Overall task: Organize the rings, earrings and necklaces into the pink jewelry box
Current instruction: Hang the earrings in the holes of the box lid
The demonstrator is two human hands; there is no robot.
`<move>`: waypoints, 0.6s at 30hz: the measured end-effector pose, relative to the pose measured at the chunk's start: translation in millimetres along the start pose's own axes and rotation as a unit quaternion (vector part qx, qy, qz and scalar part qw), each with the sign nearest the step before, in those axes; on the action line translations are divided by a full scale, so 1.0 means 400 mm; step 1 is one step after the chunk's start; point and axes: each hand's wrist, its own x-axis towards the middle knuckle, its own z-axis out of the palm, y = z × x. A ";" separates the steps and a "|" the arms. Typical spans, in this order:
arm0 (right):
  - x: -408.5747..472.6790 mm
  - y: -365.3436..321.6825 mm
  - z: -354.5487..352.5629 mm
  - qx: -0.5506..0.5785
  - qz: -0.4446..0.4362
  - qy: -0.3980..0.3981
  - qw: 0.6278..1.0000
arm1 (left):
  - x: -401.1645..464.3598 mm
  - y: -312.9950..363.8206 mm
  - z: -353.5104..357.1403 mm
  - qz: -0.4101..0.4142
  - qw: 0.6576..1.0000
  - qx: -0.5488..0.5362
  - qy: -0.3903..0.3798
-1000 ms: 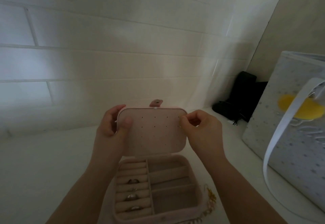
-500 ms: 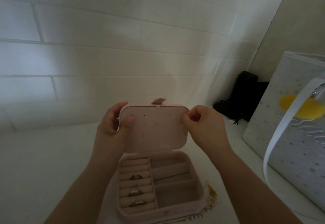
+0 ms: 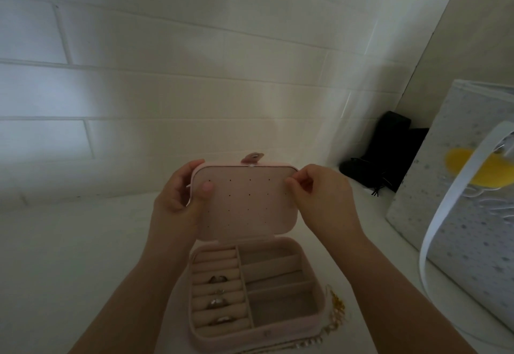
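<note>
The pink jewelry box (image 3: 292,328) sits open on the white surface (image 3: 69,256), close to its near edge, with its lid (image 3: 244,203) standing upright and the perforated earring panel facing me. My left hand (image 3: 178,200) holds the lid's left edge, thumb pressed flat on the panel and fingers curled round behind it. My right hand (image 3: 319,198) is at the lid's upper right corner with its fingertips pinched together right against the panel; whatever they pinch is too small to make out. In the base, the rings (image 3: 218,302) are tucked into the rolled slots on the left side, while the compartments on the right hold nothing I can see. A gold necklace (image 3: 333,317) lies on the surface just beside the box's right wall. Toward the far right corner stand a speckled gift bag (image 3: 459,200) with a white strap and a black pouch (image 3: 383,150).
</note>
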 end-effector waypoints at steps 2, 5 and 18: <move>0.000 0.002 -0.002 0.081 0.038 -0.006 0.996 | -0.001 0.001 0.000 0.002 1.000 -0.008 -0.005; -0.006 0.010 0.001 0.155 0.070 -0.008 0.985 | -0.003 0.005 0.002 0.006 1.000 -0.014 -0.012; -0.036 0.072 0.005 0.155 0.071 -0.077 0.982 | -0.005 0.003 0.001 0.028 0.999 -0.015 -0.016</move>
